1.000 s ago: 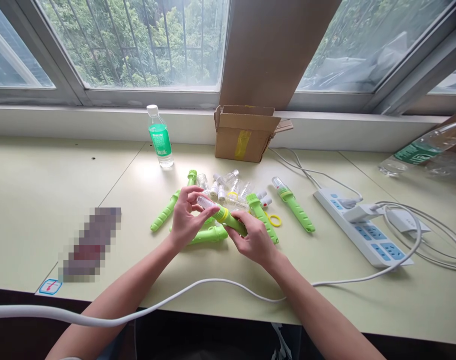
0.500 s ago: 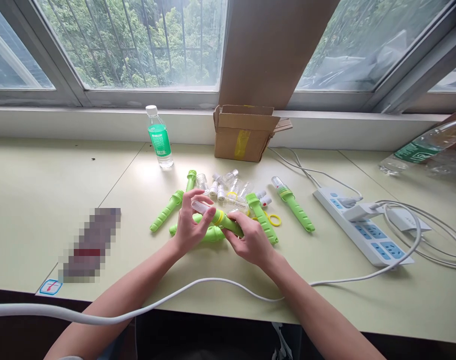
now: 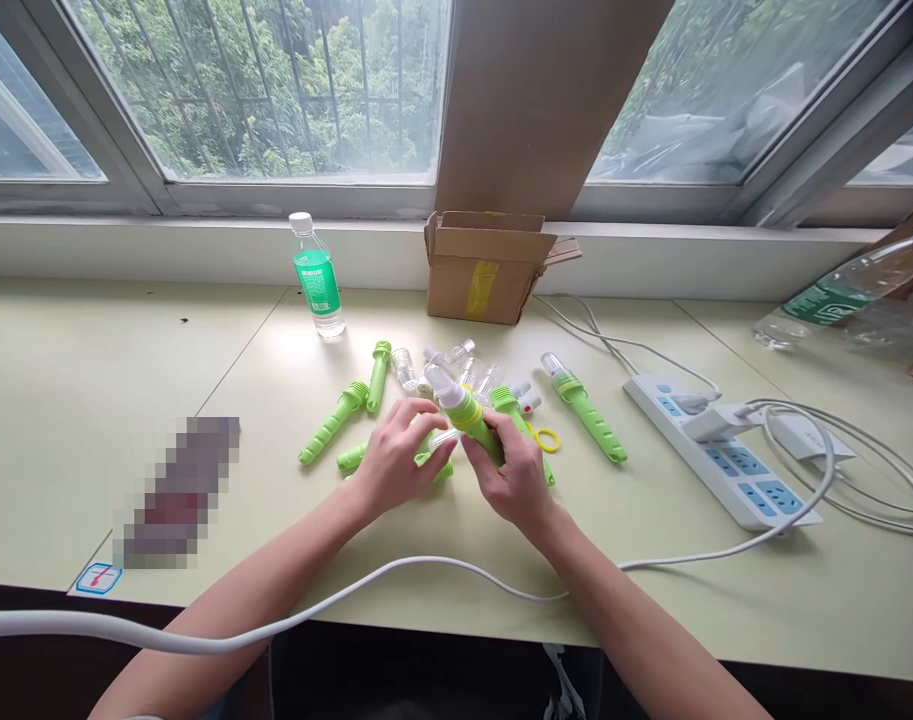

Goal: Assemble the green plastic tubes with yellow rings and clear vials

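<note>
My right hand grips a green plastic light stick with a yellow ring and a white, clear-ended tip pointing up and left. My left hand is just left of it, with thumb and fingers bent round a clear plastic cap, partly hidden. Beneath the left hand lie green handles, largely covered. More ribbed green handles lie to the left. A pile of clear caps and white-based pieces is beyond my hands. A yellow ring and a capped green stick lie to the right.
An upright water bottle and an open cardboard box stand near the window. A power strip with plugs and cables is at right, beside a tilted bottle. A white cable crosses in front of my forearms. A blurred dark object lies left.
My left hand has come away from the light stick's tip and moved lower. My right hand has tilted the stick more upright, so its white and clear tip shows.
</note>
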`<state>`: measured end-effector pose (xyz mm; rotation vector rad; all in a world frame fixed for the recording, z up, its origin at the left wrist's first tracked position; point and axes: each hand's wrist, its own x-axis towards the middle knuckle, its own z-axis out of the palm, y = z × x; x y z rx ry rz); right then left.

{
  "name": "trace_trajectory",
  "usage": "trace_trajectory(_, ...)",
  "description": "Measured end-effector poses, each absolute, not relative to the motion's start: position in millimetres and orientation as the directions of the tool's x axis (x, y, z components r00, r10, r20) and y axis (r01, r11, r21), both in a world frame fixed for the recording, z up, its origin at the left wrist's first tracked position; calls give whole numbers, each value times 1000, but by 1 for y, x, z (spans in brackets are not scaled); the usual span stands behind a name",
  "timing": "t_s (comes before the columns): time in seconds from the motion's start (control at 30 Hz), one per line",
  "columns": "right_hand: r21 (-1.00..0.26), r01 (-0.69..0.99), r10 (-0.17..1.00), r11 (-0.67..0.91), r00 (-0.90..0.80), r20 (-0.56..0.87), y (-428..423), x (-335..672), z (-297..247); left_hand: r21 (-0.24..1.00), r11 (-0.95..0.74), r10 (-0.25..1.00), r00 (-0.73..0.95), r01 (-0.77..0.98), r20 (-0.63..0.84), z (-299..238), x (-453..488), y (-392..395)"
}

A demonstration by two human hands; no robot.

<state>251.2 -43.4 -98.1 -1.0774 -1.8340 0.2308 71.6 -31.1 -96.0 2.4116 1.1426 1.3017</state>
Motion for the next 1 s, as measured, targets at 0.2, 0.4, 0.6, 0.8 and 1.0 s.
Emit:
trace_trajectory(0.2,-563,582,756,587,-146,638,-43,252,-100,293,-688,703,509,663,498,-99,76,-33)
trace_trajectory(0.4,-558,581,756,592,-162,634,-43,251,-99,207,-659,733,558,723,389,-99,78,-36)
trace_trajectory(0.6,-555,591,759,585,-159,631,-43,250,-99,126,-648,726,559,751,401,-102,81,-39)
trace_trajectory(0.8,-559,584,760,588,-164,629,-44,250,-99,108,-639,733,559,762,389,-103,82,-39)
trace_trajectory(1.0,-555,574,749,602,-165,642,-43,250,-99,58,-627,739,571,777,357,-102,81,-38)
